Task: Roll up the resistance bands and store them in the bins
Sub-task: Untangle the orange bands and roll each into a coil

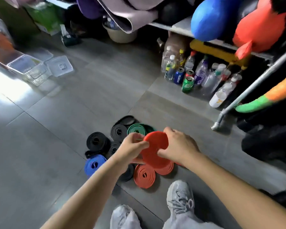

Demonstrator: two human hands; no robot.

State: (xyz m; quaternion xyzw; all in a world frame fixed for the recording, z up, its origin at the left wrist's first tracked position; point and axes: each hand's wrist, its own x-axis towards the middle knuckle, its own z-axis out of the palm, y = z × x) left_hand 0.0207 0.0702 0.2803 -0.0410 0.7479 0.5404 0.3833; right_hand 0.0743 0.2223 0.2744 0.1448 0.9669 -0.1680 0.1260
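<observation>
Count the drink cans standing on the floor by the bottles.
3. A blue can stands leftmost, a red can just right of it, and a green can in front of both. The bottles behind may hide more.

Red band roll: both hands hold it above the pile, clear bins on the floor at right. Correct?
No: head view shows the clear bins on the floor at left. The left hand and right hand do hold the red band roll above the pile.

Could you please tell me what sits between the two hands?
A rolled red band, held by the left hand and right hand, in the head view.
</observation>
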